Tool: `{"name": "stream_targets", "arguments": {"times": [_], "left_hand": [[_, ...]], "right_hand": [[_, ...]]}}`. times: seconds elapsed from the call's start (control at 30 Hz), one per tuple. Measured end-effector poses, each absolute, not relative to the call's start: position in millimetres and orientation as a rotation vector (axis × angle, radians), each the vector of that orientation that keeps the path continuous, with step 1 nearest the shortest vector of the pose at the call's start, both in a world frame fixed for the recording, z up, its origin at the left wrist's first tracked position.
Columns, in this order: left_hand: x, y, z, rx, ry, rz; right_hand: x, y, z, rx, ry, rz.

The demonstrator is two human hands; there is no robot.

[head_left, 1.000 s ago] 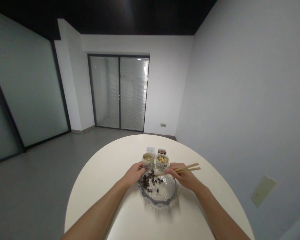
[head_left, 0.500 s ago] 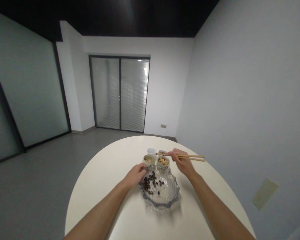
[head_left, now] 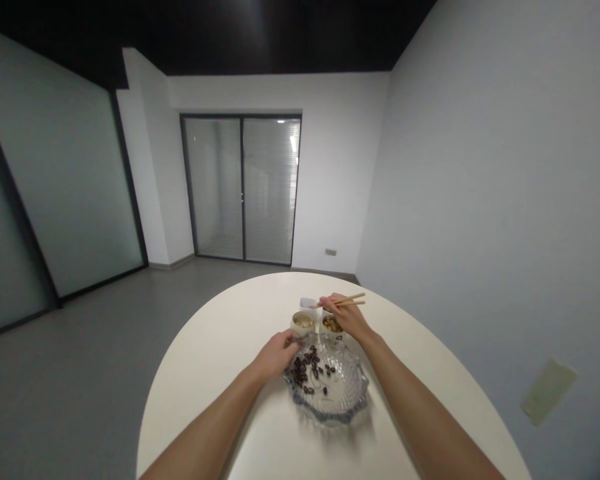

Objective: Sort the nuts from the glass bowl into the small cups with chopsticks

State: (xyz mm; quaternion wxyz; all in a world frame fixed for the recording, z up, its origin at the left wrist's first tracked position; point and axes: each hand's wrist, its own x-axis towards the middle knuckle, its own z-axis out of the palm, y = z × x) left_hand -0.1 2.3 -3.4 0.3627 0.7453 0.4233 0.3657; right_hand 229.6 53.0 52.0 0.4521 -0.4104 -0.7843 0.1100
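A clear glass dish (head_left: 347,403) with several dark beans sits on the round white table (head_left: 220,373). My left hand (head_left: 276,355) grips the dish's left rim, fingers curled. My right hand (head_left: 344,315) holds a pair of wooden chopsticks (head_left: 349,301) over the small cups behind the dish. Their tips point left above a white cup (head_left: 307,303). A cup of pale nuts (head_left: 303,323) and a cup of brown nuts (head_left: 333,327) stand just behind the dish. My right hand hides a further cup.
The table's far edge curves behind the cups. Beyond it are grey floor (head_left: 95,333), glass sliding doors (head_left: 243,190) and a grey wall (head_left: 480,200) on the right.
My right hand has lifted the chopsticks out of the glass dish and carried them back over the small cups. My left hand has stayed on the dish's rim.
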Motion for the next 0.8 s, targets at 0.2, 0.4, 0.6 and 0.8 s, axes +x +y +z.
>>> {"name": "stream_targets", "arguments": {"times": [0.2,0.4,0.6,0.8], "left_hand": [[0,5,-7,1.916,1.098,0.949],[0,3,-4,1.920,1.097,0.943],[1,2,-2,1.910,1.077,0.952],[0,4,-6,1.916,1.082,0.950]], "right_hand": [[232,53,55,-1.192,-1.806,0.364],[235,53,62,-1.246,-1.747,0.335],[237,37,68,-1.157,-1.717,0.328],[241,1,79,-1.072,-1.730,0.265]]}}
